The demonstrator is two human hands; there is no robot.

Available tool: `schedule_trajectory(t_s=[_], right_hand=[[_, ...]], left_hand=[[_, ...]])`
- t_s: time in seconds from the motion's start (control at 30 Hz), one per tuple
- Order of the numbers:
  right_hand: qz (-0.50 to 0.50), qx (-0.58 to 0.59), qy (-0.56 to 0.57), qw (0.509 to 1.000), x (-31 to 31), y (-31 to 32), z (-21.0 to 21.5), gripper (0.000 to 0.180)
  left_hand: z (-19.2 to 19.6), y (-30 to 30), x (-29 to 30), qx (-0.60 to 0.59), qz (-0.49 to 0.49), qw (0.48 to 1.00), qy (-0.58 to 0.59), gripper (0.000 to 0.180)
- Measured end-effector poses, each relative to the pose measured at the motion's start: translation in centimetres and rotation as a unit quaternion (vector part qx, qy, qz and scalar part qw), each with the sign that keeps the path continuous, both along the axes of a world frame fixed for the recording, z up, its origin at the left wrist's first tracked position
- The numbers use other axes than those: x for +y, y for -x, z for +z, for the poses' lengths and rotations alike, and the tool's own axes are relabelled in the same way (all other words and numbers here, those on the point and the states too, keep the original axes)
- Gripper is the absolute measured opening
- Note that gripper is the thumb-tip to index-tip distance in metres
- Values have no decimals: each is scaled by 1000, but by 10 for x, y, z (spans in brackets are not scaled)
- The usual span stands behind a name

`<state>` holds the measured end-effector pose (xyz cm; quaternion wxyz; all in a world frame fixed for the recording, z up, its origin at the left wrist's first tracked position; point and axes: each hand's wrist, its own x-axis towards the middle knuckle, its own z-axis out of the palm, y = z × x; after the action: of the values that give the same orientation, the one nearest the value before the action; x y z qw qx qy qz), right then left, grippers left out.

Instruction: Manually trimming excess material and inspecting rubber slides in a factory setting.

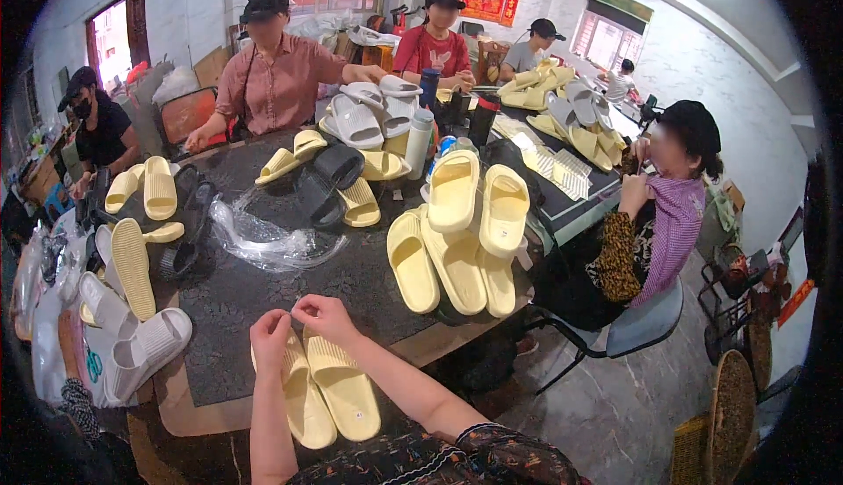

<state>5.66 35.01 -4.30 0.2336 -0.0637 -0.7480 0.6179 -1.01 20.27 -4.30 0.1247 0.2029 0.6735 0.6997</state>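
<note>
A pair of pale yellow slippers (349, 401) lies side by side in front of me at the table's near edge, with a small white sticker on the right one. Above their strap end, my left hand (270, 337) and my right hand (323, 317) come close together, fingertips pinched. Whatever they pinch is too small to make out. Just beyond them on the dark tabletop (237, 336) lies a heap of clear plastic bags (263, 237). To the right, a stack of yellow slippers (452, 256) rises near the table's edge.
Grey slippers (158, 344) and green scissors (94, 364) lie at left. Black slippers (320, 197), more grey slippers (358, 120) and a pale bottle (420, 138) stand farther back. Several people sit around the table, one in a purple checked top (672, 230) on a chair at right.
</note>
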Motion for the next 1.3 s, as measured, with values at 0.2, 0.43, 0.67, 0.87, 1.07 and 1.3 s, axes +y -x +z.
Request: schedule_trajectory(t_s=[0.2, 0.43, 0.67, 0.87, 1.07, 1.3], right_hand=[[-34, 3, 22, 999, 3, -1, -4, 15], [-30, 9, -15, 999, 3, 1, -5, 16], [-19, 0, 50, 999, 0, -1, 0, 16], [-10, 9, -4, 1000, 0, -2, 1, 17], [-29, 20, 2, 999, 4, 0, -1, 16], [-32, 13, 34, 999, 0, 2, 5, 14]], left_hand=[[7, -6, 5, -20, 17, 1000, -5, 9], [-8, 4, 3, 1, 11, 1000, 12, 11], [-1, -1, 2, -4, 0, 1000, 26, 12], [4, -4, -1, -8, 3, 1000, 22, 12], [1, -1, 6, 18, 8, 1000, 9, 13], [-1, 3, 1, 44, 23, 998, 35, 14]])
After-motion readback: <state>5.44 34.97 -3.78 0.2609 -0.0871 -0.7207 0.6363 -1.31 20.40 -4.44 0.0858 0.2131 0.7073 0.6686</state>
